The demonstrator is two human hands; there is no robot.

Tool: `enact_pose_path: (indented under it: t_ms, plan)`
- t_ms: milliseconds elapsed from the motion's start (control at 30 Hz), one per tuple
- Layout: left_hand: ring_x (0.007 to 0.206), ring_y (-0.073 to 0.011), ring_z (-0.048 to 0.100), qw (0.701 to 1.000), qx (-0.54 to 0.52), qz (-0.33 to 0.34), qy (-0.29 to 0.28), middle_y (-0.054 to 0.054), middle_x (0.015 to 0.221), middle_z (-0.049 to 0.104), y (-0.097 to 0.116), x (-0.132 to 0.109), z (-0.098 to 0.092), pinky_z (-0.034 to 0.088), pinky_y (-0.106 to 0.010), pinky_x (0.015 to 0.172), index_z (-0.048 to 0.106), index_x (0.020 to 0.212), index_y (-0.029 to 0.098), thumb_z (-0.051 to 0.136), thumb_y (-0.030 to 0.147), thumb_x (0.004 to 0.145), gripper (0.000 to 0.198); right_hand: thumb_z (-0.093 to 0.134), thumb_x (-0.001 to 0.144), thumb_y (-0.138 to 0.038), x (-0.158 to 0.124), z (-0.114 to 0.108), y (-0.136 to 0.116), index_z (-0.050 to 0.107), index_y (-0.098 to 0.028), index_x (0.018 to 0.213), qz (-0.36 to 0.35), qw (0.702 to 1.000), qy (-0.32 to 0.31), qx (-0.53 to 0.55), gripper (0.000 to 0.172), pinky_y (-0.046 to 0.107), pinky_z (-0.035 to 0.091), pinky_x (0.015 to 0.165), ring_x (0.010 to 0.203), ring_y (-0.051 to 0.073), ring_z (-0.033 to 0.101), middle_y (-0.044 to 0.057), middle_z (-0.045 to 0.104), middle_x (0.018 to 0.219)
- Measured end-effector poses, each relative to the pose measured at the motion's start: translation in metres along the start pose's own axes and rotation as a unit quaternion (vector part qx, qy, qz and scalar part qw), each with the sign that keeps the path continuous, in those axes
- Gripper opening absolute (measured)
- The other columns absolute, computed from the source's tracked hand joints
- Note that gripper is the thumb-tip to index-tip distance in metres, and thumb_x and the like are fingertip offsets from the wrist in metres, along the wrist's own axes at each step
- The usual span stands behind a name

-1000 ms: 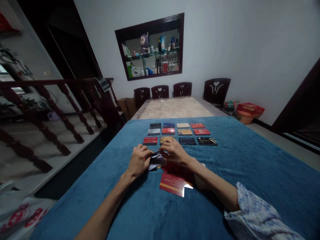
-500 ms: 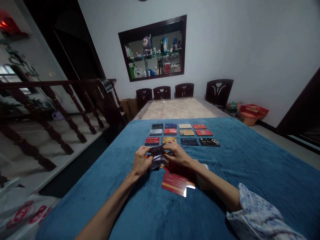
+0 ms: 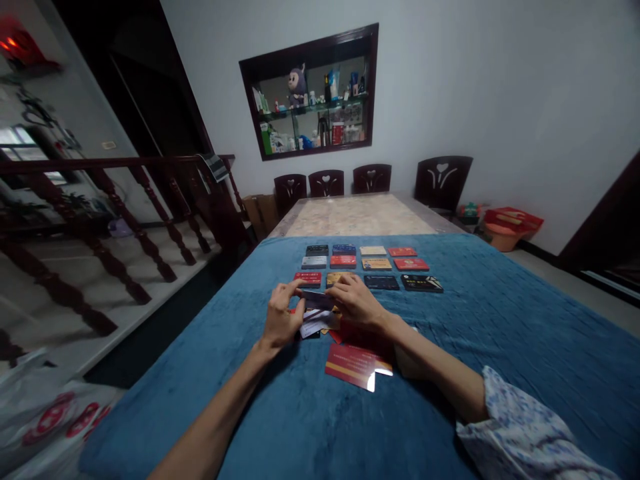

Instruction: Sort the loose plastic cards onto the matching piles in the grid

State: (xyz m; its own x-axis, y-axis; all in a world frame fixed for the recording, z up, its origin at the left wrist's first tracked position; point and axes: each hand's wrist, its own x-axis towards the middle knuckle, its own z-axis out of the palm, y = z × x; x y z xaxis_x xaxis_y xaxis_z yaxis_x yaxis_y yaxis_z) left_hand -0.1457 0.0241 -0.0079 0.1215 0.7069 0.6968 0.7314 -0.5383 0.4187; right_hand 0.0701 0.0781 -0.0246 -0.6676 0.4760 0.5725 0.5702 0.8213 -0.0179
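A dark card point(image 3: 317, 300) is pinched between my left hand point(image 3: 283, 316) at its left end and my right hand point(image 3: 356, 300) at its right end. The card is tilted, seen nearly edge-on. Beneath it, a pale card point(image 3: 316, 323) and several loose cards lie on the blue cloth, partly covered by my hands. Nearer me are large red cards point(image 3: 350, 366) with a gold stripe. Beyond my hands, stacks of cards stand in three rows, among them a black stack point(image 3: 422, 283), a dark blue stack point(image 3: 381, 283) and a red stack point(image 3: 307, 279).
The blue cloth point(image 3: 500, 320) covers the near part of a table with a pale top point(image 3: 355, 215). Dark chairs point(image 3: 443, 183) stand behind it. A wooden railing point(image 3: 135, 200) runs along the left, with plastic bags point(image 3: 55, 420) at the lower left.
The dark card between my hands has tipped to a flatter angle, and more of the pale card below it shows. The whole view has shifted slightly.
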Motion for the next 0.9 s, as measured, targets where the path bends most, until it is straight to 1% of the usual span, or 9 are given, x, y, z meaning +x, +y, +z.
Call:
enact_pose_path:
  t_ms: [133, 200, 400, 533, 633, 800, 900]
  plan:
    - [0.091, -0.0194, 0.059, 0.998, 0.033, 0.032, -0.040, -0.005, 0.095, 0.067, -0.004, -0.002, 0.003, 0.048, -0.035, 0.088, 0.062, 0.115, 0.019, 0.052, 0.008, 0.083, 0.035, 0.058, 0.086, -0.017, 0.001, 0.000, 0.001, 0.065, -0.019, 0.109, -0.017, 1.000, -0.003, -0.016, 0.024, 0.037, 0.031, 0.083, 0.096, 0.024, 0.047, 0.008, 0.068, 0.091]
    - [0.091, -0.0196, 0.058, 0.996, 0.046, 0.037, -0.065, -0.006, 0.098, 0.067, -0.006, -0.003, 0.004, 0.048, -0.035, 0.087, 0.063, 0.114, 0.018, 0.051, 0.007, 0.083, 0.035, 0.057, 0.087, -0.016, 0.001, 0.000, 0.000, 0.065, -0.019, 0.110, -0.017, 1.000, -0.008, -0.016, 0.025, 0.037, 0.031, 0.083, 0.095, 0.024, 0.047, 0.008, 0.069, 0.092]
    - [0.089, -0.0197, 0.056, 0.990, 0.079, 0.012, -0.117, -0.004, 0.090, 0.066, -0.009, -0.004, 0.007, 0.046, -0.034, 0.085, 0.065, 0.101, 0.019, 0.051, 0.005, 0.081, 0.028, 0.055, 0.090, -0.013, 0.000, -0.001, -0.003, 0.061, -0.020, 0.121, 0.004, 1.000, -0.016, -0.017, 0.033, 0.037, 0.032, 0.085, 0.097, 0.025, 0.049, 0.008, 0.071, 0.099]
    - [0.088, -0.0201, 0.055, 0.986, 0.096, -0.002, -0.140, -0.004, 0.089, 0.066, -0.007, -0.003, 0.006, 0.046, -0.034, 0.084, 0.064, 0.099, 0.019, 0.051, 0.004, 0.079, 0.028, 0.056, 0.090, -0.014, 0.000, 0.000, -0.004, 0.060, -0.021, 0.122, 0.008, 0.999, -0.029, -0.025, 0.034, 0.037, 0.034, 0.083, 0.099, 0.025, 0.050, 0.008, 0.070, 0.098]
    - [0.088, -0.0206, 0.055, 0.982, 0.111, -0.009, -0.150, -0.004, 0.090, 0.066, -0.004, -0.003, 0.005, 0.045, -0.034, 0.083, 0.063, 0.101, 0.019, 0.049, 0.002, 0.077, 0.032, 0.057, 0.088, -0.015, 0.000, 0.000, -0.006, 0.060, -0.021, 0.123, 0.016, 0.998, -0.042, -0.031, 0.036, 0.037, 0.035, 0.083, 0.100, 0.025, 0.051, 0.010, 0.068, 0.100]
    - [0.089, -0.0229, 0.056, 0.973, 0.153, -0.017, -0.170, -0.005, 0.092, 0.068, -0.001, -0.005, 0.007, 0.043, -0.035, 0.081, 0.060, 0.106, 0.020, 0.050, 0.004, 0.078, 0.034, 0.061, 0.084, -0.018, -0.002, 0.000, -0.012, 0.056, -0.021, 0.130, 0.048, 0.996, -0.064, -0.045, 0.047, 0.038, 0.034, 0.086, 0.103, 0.026, 0.050, 0.011, 0.065, 0.108]
    - [0.088, -0.0234, 0.057, 0.968, 0.170, -0.027, -0.183, -0.005, 0.092, 0.068, 0.000, -0.006, 0.008, 0.042, -0.035, 0.079, 0.058, 0.112, 0.021, 0.051, 0.006, 0.079, 0.037, 0.061, 0.084, -0.020, -0.003, 0.001, -0.014, 0.055, -0.023, 0.133, 0.062, 0.994, -0.077, -0.050, 0.049, 0.039, 0.033, 0.087, 0.103, 0.026, 0.051, 0.011, 0.064, 0.107]
